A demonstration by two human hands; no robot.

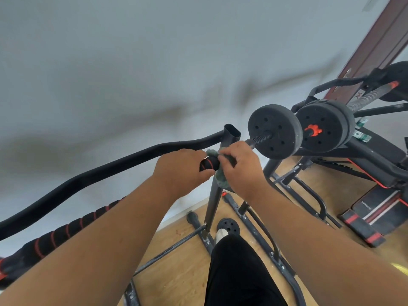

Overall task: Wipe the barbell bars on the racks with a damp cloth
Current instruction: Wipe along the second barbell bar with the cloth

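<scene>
Fingers of both hands grip the barbell bar (pixel 209 163) (right hand (pixel 241 166) holding cloth (pixel 223 181)), bar running lower-left to upper-right.

Very little writing can be read. At the right edge, low in the frame, the black pad (pixel 375 212) with red and white stripes carries a small white brand word, too small and tilted to spell out. In the upper right, a white plate (pixel 359 96) on the bench frame bears a dark logo shaped like an X or crossed strokes, with no legible letters. Just below it, at the right edge, two green-and-white stickers (pixel 362 136) sit on the black frame, their print too blurred to read. No numbers show on the weight plates (pixel 274 131).
</scene>
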